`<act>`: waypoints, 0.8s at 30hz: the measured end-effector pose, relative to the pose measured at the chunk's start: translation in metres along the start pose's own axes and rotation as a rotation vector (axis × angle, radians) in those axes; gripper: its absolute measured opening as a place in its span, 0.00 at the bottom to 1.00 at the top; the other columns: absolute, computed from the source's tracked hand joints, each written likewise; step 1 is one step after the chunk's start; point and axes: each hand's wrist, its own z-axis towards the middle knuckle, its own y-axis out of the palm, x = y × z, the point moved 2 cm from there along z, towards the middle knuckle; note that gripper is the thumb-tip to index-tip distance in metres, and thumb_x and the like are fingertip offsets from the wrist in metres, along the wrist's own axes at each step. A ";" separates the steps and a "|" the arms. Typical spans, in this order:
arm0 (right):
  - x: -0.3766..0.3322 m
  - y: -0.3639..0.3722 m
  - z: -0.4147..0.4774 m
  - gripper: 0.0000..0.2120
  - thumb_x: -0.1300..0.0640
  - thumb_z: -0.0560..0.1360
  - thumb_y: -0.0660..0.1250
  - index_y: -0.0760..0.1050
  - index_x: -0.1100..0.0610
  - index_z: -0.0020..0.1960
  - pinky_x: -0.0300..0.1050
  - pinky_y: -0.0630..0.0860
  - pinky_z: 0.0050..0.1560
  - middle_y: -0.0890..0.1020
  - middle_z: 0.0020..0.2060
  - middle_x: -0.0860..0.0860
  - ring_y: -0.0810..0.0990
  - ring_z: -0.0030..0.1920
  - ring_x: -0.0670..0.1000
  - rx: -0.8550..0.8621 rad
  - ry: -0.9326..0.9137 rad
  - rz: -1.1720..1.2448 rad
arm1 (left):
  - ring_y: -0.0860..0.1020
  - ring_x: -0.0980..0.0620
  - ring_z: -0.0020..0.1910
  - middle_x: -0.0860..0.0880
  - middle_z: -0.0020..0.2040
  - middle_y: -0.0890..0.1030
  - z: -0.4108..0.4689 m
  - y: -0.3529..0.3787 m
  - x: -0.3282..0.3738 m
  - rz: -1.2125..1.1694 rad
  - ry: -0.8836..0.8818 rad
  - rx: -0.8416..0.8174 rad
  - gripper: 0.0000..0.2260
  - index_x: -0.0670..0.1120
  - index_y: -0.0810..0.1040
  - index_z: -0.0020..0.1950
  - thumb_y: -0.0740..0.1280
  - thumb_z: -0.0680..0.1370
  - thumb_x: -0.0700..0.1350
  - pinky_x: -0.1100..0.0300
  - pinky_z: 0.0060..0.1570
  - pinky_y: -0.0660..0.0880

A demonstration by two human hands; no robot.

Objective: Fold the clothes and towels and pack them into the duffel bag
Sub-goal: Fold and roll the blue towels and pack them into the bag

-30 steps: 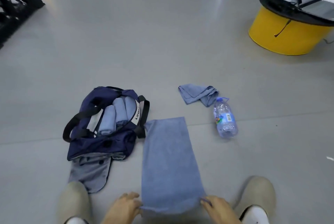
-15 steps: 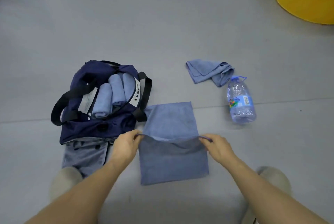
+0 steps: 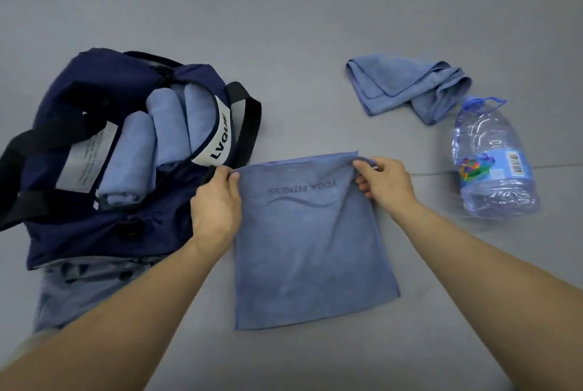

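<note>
Head view: duffel bag (image 3: 94, 226) crowds folded towel (image 3: 309, 248); water bottle (image 3: 489, 163) beside.

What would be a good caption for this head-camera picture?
Both hands, left and right, pinch the far corners of a blue towel folded on the floor, beside a duffel bag holding rolled towels.

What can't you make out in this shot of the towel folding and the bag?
Head view only:
- Bag: inside hidden by three rolled towels; left end cut off by the frame edge.
- Grey garment: mostly under the bag and left arm.
- White tag: print too small.
- Towel: corners covered by left hand and right hand.
</note>
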 end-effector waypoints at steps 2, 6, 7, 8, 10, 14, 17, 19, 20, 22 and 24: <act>0.002 0.005 -0.005 0.08 0.46 0.76 0.71 0.77 0.48 0.51 0.59 0.82 0.49 0.84 0.36 0.47 0.84 0.37 0.51 0.040 -0.020 0.001 | 0.81 0.44 0.52 0.48 0.57 0.82 -0.008 0.003 0.003 -0.062 0.044 -0.007 0.12 0.55 0.72 0.66 0.58 0.84 0.52 0.49 0.55 0.74; 0.017 0.012 -0.067 0.20 0.50 0.80 0.65 0.70 0.50 0.71 0.47 0.75 0.62 0.80 0.62 0.46 0.80 0.60 0.50 -0.020 -0.362 -0.406 | 0.75 0.48 0.65 0.50 0.77 0.65 -0.058 0.006 0.005 -0.054 0.392 0.071 0.24 0.52 0.65 0.78 0.62 0.82 0.41 0.50 0.62 0.74; 0.025 0.015 -0.085 0.22 0.50 0.80 0.63 0.70 0.53 0.72 0.47 0.72 0.66 0.76 0.68 0.49 0.75 0.67 0.51 -0.052 -0.518 -0.533 | 0.74 0.46 0.67 0.46 0.76 0.67 -0.072 0.014 -0.001 -0.011 0.516 0.084 0.24 0.48 0.68 0.77 0.61 0.81 0.37 0.49 0.64 0.74; 0.038 0.018 -0.099 0.23 0.48 0.81 0.61 0.70 0.55 0.74 0.48 0.68 0.71 0.71 0.73 0.52 0.70 0.73 0.53 -0.077 -0.659 -0.652 | 0.74 0.44 0.67 0.44 0.74 0.71 -0.085 0.025 -0.009 0.043 0.616 0.066 0.25 0.46 0.70 0.76 0.61 0.78 0.35 0.47 0.64 0.75; 0.070 0.023 -0.116 0.28 0.42 0.81 0.57 0.67 0.55 0.76 0.51 0.61 0.76 0.65 0.78 0.55 0.62 0.78 0.56 -0.124 -0.816 -0.842 | 0.74 0.42 0.69 0.43 0.72 0.74 -0.107 0.052 -0.029 0.200 0.731 -0.051 0.25 0.45 0.70 0.75 0.59 0.76 0.37 0.45 0.63 0.75; 0.109 0.020 -0.127 0.35 0.36 0.80 0.52 0.58 0.53 0.80 0.55 0.54 0.76 0.58 0.80 0.53 0.59 0.79 0.57 -0.193 -0.752 -1.087 | 0.63 0.43 0.78 0.44 0.79 0.64 -0.126 0.077 -0.049 0.409 0.681 -0.204 0.24 0.46 0.65 0.79 0.55 0.82 0.50 0.48 0.76 0.56; 0.112 0.018 -0.126 0.35 0.34 0.80 0.50 0.55 0.51 0.81 0.56 0.52 0.76 0.55 0.81 0.52 0.53 0.80 0.56 -0.158 -0.658 -1.105 | 0.57 0.42 0.80 0.42 0.81 0.58 -0.119 0.081 -0.043 0.490 0.681 -0.231 0.27 0.47 0.60 0.81 0.53 0.83 0.55 0.46 0.77 0.53; 0.116 0.015 -0.128 0.35 0.34 0.80 0.50 0.54 0.51 0.81 0.57 0.51 0.77 0.55 0.81 0.52 0.51 0.81 0.55 -0.108 -0.607 -1.092 | 0.54 0.42 0.81 0.42 0.82 0.55 -0.111 0.086 -0.036 0.524 0.683 -0.258 0.28 0.48 0.57 0.82 0.51 0.83 0.58 0.44 0.77 0.52; 0.118 0.012 -0.130 0.35 0.34 0.80 0.50 0.54 0.51 0.82 0.57 0.51 0.77 0.55 0.81 0.53 0.50 0.81 0.55 -0.087 -0.596 -1.093 | 0.53 0.42 0.81 0.42 0.82 0.54 -0.108 0.088 -0.032 0.535 0.692 -0.265 0.29 0.49 0.56 0.82 0.50 0.83 0.59 0.44 0.77 0.52; 0.125 0.008 -0.131 0.35 0.34 0.81 0.48 0.54 0.51 0.82 0.58 0.52 0.77 0.54 0.81 0.53 0.49 0.81 0.55 -0.080 -0.586 -1.101 | 0.51 0.42 0.81 0.42 0.82 0.52 -0.103 0.092 -0.028 0.556 0.725 -0.278 0.30 0.49 0.53 0.83 0.48 0.84 0.61 0.44 0.77 0.50; 0.128 0.007 -0.133 0.35 0.34 0.81 0.47 0.53 0.52 0.82 0.60 0.52 0.78 0.54 0.81 0.53 0.48 0.81 0.56 -0.100 -0.565 -1.107 | 0.49 0.42 0.81 0.42 0.82 0.51 -0.103 0.091 -0.027 0.575 0.768 -0.292 0.31 0.50 0.52 0.83 0.48 0.83 0.63 0.43 0.77 0.49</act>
